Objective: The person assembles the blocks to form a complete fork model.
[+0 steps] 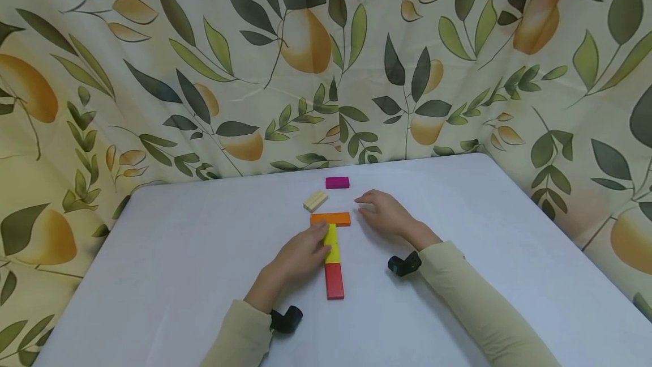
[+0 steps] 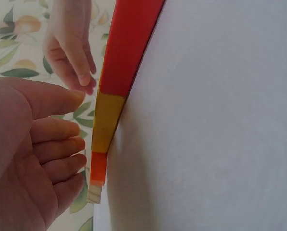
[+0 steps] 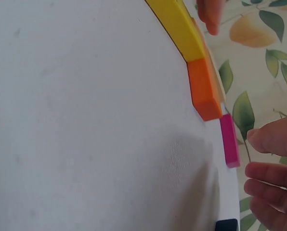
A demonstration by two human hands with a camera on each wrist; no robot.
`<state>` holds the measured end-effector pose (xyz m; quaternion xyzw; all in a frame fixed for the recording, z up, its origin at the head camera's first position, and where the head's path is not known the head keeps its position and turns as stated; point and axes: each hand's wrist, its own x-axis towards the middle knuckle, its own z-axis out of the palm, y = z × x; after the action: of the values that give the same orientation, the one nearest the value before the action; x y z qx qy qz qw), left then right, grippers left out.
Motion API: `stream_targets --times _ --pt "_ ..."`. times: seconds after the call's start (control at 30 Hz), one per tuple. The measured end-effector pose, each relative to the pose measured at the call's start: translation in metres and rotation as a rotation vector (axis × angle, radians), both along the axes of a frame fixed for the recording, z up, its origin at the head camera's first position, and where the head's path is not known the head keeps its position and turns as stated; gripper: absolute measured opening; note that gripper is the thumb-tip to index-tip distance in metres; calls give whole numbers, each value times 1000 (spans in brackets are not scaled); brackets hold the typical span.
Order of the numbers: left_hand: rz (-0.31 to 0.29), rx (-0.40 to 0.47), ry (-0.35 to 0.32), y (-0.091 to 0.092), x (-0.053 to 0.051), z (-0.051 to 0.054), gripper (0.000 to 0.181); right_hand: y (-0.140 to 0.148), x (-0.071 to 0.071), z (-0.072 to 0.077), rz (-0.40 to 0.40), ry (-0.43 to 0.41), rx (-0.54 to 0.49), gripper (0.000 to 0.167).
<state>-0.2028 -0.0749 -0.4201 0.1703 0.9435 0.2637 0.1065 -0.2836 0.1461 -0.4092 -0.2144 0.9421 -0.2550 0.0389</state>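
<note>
A red block [image 1: 334,281] and a yellow block [image 1: 333,245] lie end to end on the white table. Across the yellow block's far end runs an orange block [image 1: 343,219], forming a T. My left hand [image 1: 301,251] hovers at the left of the yellow block, its fingertips overlapping the orange one in the head view; its fingers look loosely extended in the left wrist view, gripping nothing. To the right of the orange block, my right hand [image 1: 385,212] is held with relaxed fingers and nothing in them. Beyond the T lie a pale wooden block [image 1: 316,201], set diagonally, and a magenta block [image 1: 337,182].
The white-covered table [image 1: 168,254] extends to both sides of the blocks. A patterned fruit-and-leaf cloth [image 1: 305,123] hangs behind it. A dark object [image 3: 227,225] shows at the bottom edge of the right wrist view; its kind is unclear.
</note>
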Motion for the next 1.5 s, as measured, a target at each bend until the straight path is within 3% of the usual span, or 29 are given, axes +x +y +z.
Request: stream_targets --times 0.37,0.67,1.13,1.5 --pt "-41 -38 -17 2 -1 -2 62 23 -5 -2 -38 7 -27 31" --pt "-86 -49 -8 0 -3 -6 63 41 -7 -5 -52 63 -15 29" --pt "-103 -38 -6 0 -5 -9 60 62 -6 -6 -142 -31 43 31" --pt "-96 -42 -28 0 -3 -8 61 70 -2 -6 -141 -35 27 31"
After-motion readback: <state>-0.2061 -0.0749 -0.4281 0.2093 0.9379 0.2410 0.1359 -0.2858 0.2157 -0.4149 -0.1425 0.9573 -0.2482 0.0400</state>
